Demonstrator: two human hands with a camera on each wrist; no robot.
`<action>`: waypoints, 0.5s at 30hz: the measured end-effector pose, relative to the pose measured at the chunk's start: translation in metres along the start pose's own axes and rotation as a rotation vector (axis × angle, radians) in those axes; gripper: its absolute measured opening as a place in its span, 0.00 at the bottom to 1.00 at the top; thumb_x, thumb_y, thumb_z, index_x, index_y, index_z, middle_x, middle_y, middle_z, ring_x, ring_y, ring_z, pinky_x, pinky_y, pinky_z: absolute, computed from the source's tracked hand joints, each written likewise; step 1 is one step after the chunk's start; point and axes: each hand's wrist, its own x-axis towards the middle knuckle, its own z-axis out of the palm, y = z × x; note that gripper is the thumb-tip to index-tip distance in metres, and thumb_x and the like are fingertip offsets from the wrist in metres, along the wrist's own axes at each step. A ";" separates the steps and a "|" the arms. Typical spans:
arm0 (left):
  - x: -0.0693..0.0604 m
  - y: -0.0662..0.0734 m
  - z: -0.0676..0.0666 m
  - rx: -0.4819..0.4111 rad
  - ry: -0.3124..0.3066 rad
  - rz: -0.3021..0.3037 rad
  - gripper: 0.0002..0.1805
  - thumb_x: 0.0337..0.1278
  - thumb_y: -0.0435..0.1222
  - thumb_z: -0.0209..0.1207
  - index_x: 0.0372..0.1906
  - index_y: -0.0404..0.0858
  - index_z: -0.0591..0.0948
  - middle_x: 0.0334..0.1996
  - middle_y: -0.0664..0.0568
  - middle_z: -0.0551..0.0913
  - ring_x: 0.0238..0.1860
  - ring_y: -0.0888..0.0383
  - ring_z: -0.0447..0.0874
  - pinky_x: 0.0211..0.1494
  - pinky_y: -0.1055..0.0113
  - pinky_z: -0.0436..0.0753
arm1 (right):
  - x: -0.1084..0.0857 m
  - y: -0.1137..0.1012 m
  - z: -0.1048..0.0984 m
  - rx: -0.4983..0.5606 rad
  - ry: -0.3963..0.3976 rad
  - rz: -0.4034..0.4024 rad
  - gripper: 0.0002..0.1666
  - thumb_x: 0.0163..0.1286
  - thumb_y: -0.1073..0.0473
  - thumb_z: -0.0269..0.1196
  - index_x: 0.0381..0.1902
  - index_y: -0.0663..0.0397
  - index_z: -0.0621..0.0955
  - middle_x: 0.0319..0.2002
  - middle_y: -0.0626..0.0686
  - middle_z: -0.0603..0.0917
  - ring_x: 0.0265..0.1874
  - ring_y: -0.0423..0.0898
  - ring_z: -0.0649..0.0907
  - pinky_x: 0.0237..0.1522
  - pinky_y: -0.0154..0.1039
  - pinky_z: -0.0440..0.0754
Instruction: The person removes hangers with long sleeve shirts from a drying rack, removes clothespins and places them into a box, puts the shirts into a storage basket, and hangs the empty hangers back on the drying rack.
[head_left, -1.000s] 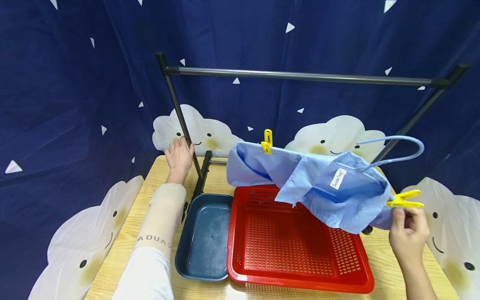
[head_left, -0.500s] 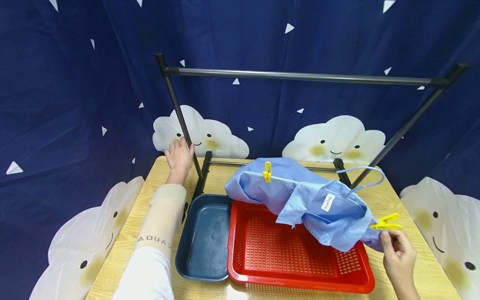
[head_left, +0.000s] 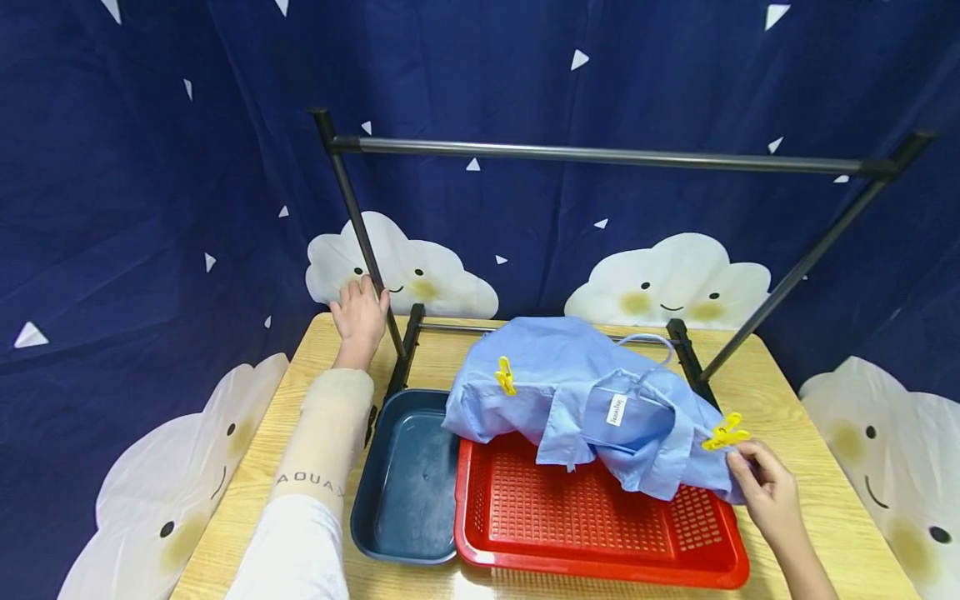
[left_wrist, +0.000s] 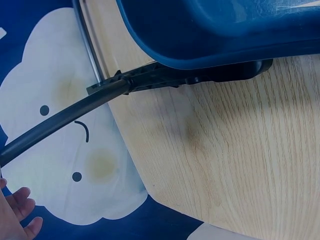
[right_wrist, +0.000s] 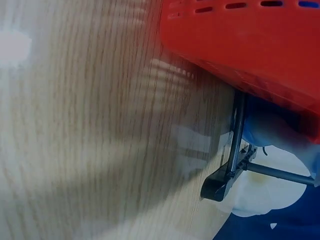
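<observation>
A crumpled light blue garment (head_left: pixel 558 350) with a thin loop strap and a white label lies over the back part of the red basket (head_left: pixel 600 571). One yellow clothespin (head_left: pixel 506 377) clips its edge on the left, and another yellow clothespin (head_left: pixel 725 432) is on its right end. My right hand (head_left: pixel 772 487) pinches the garment's right corner, just below that second clothespin. Far left, my left hand (head_left: pixel 360 312) is against the rack's left post, its fingers extended and holding nothing; in the left wrist view only some fingers (left_wrist: pixel 22 202) show near the post.
A black metal rack (head_left: pixel 600 155) with a bare top bar stands on the wooden table (head_left: pixel 787 408). The blue bin (head_left: pixel 405 550) sits left of the basket. A dark blue curtain (head_left: pixel 525 75) with clouds hangs behind.
My right hand has brought the garment down and left, from hanging raised above the red basket to lying over its back edge. The left hand has stayed in place.
</observation>
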 end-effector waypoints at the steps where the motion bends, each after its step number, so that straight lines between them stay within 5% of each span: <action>1: 0.000 0.000 0.000 0.001 -0.002 0.000 0.27 0.67 0.51 0.40 0.60 0.35 0.64 0.50 0.38 0.71 0.53 0.42 0.65 0.51 0.45 0.63 | 0.001 0.002 0.002 0.004 -0.012 0.000 0.04 0.63 0.74 0.55 0.28 0.73 0.74 0.27 0.46 0.76 0.28 0.31 0.73 0.32 0.21 0.68; 8: 0.000 -0.001 -0.001 0.001 -0.001 0.000 0.27 0.67 0.50 0.39 0.60 0.34 0.64 0.50 0.37 0.70 0.54 0.42 0.65 0.52 0.45 0.62 | 0.012 -0.005 0.016 -0.044 -0.059 0.009 0.11 0.49 0.86 0.56 0.27 0.72 0.76 0.28 0.39 0.77 0.29 0.30 0.73 0.33 0.19 0.67; 15: 0.000 0.000 -0.001 0.001 -0.002 0.002 0.27 0.67 0.50 0.39 0.60 0.34 0.64 0.50 0.37 0.70 0.54 0.41 0.65 0.52 0.45 0.62 | 0.032 -0.028 0.025 -0.106 -0.108 0.006 0.05 0.55 0.81 0.57 0.27 0.71 0.76 0.27 0.46 0.77 0.29 0.29 0.73 0.34 0.19 0.67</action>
